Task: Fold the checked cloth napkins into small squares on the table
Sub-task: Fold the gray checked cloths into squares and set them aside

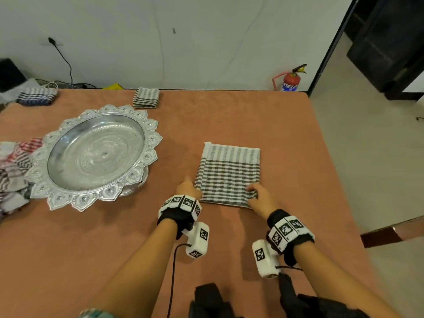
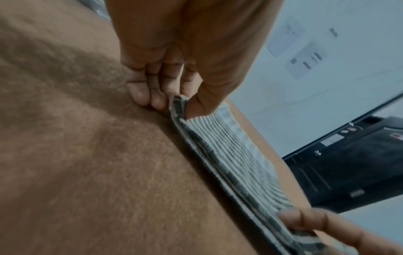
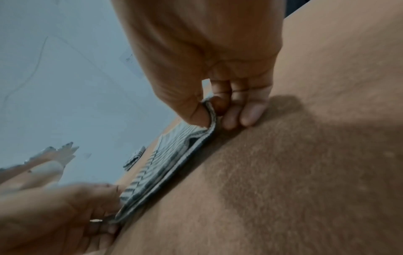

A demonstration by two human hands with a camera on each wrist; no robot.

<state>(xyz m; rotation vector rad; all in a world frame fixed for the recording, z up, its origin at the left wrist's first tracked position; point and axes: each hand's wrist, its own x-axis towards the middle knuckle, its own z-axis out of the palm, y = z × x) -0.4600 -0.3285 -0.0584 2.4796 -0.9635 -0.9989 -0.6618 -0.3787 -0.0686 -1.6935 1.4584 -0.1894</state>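
A grey-and-white checked napkin [image 1: 228, 174], folded to a rectangle, lies flat on the brown table [image 1: 229, 115] in front of me. My left hand [image 1: 189, 188] pinches its near left corner between thumb and fingers [image 2: 157, 101]; the layered edge of the napkin [image 2: 235, 172] runs away from that pinch. At the near right corner my right hand [image 1: 258, 193] pinches the napkin [image 3: 174, 158] the same way, thumb on top. A folded grey napkin [image 1: 146, 98] sits at the far edge, and a folded dark-striped napkin [image 1: 37, 96] at the far left.
A large ornate silver tray [image 1: 94, 154] stands left of the napkin. A heap of unfolded striped cloths [image 1: 13, 173] lies at the table's left edge. The table's right edge [image 1: 332, 171] drops to the floor. A red fire extinguisher [image 1: 291, 80] stands by the wall.
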